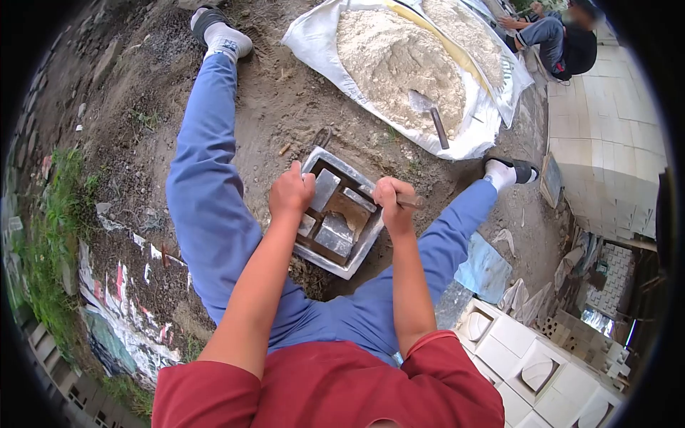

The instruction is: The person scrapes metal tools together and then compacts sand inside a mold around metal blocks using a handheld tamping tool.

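Observation:
A square metal mould (347, 273) lies on the ground between my legs, with metal blocks (334, 236) and some sandy material inside. My left hand (291, 191) is closed at the mould's upper left side; what its fingers hold is hidden. At the right side of the mould, my right hand (394, 199) is wrapped round a short dark handle (409, 202) that sticks out to the right. Farther forward, a trowel (438, 128) rests on pale powder (399, 60) in an open white sack (307, 36).
Another person (560, 39) sits at the upper right, near large pale blocks (606, 121). White moulded tiles (506, 357) stand in rows at the lower right, beside a blue sheet (484, 269). Grass and torn plastic (121, 321) lie at the left.

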Tool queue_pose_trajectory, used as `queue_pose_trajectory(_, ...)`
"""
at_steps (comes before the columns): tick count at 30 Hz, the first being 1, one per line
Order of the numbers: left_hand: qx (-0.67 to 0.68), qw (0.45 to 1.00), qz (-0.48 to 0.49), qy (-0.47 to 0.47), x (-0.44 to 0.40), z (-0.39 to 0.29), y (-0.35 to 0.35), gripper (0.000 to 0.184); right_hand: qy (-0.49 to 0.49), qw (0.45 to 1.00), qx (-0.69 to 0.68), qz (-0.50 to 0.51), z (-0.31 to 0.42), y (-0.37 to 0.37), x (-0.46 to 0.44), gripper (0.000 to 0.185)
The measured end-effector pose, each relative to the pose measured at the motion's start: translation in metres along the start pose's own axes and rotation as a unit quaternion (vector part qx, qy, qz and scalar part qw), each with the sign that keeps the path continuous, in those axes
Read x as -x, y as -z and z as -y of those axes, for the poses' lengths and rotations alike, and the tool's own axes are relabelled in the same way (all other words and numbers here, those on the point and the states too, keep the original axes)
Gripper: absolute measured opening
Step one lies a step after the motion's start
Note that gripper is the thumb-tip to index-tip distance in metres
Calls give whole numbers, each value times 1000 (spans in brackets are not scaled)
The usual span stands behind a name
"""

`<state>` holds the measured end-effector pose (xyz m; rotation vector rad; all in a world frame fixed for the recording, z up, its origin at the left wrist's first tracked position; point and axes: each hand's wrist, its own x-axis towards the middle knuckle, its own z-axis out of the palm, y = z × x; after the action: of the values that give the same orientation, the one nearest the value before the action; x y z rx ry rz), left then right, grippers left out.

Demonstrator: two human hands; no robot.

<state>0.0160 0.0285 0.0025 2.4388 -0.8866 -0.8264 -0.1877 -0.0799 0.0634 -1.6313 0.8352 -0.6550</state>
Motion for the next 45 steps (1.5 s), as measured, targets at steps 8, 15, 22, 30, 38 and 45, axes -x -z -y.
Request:
queue_pose_trajectory(8, -10, 1000, -12, -5, -3, 4, -5, 38, 7, 997, -72, -34, -11, 15, 8, 43)
queue_pose_trajectory(15, -7, 999, -33, -24, -2, 4, -8, 39, 24, 995, -87, -38, -27, 14, 15, 45)
queue_pose_trajectory(22, -22, 997, -55, -57, -2, 10, -15, 45, -7, 999, -15, -48, -22, 4, 13, 44)
queue_pose_trajectory(30, -26, 998, -47, -37, -7, 13, -18, 49, 25, 995, -7, -91, -13, -1, 19, 45)
queue_pose_trajectory(38, -21, 998, -34, -52, -4, 13, -14, 45, 13, 987, -117, -108, -7, 3, 10, 46)
queue_pose_trajectory(45, -8, 996, -54, -71, -6, 11, -14, 36, 21, 984, -123, -126, -3, -1, 5, 43)
